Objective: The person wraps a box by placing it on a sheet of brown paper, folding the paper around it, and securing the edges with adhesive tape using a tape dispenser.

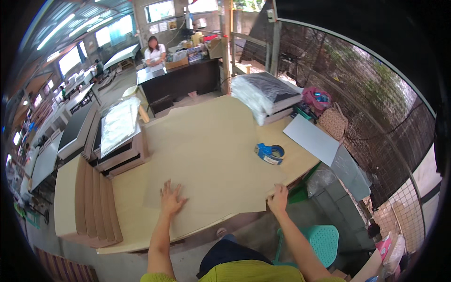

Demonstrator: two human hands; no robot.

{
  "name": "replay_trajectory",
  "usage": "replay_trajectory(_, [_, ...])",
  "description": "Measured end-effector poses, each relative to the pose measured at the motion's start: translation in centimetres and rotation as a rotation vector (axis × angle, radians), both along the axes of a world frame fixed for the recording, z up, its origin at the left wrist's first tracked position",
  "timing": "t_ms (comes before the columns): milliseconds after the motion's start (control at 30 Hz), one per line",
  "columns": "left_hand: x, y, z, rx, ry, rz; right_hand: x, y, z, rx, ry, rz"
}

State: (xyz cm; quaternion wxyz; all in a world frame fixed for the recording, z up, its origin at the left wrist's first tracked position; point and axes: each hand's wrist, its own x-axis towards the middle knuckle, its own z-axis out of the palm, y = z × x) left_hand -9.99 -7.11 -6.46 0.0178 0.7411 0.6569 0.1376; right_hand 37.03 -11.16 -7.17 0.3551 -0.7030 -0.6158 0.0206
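Observation:
A large sheet of brown kraft paper is spread over the light wooden table, with its near right corner reaching past the table's front edge. My left hand lies on the paper's near left part, fingers spread. At the near right corner, my right hand has its fingers closed on the paper's edge. A blue tape dispenser rests on the paper's right part, beyond my right hand.
Brown boxes stand in a row at the table's left end. Behind them is a plastic-covered stack. A plastic-wrapped stack sits at the far right, near a grey-white sheet. A green stool stands lower right. A person is at a far desk.

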Motion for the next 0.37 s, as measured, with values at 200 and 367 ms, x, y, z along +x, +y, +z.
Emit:
replay_trajectory(200, [7.9,0.7,-2.1,-0.270,0.053,0.054,3.1,11.1,2.0,-0.226,-0.270,0.036])
replay_trajectory(367, [13.6,-3.5,-2.2,-0.392,0.052,0.203,6.1,18.4,0.0,-0.394,-0.358,0.085])
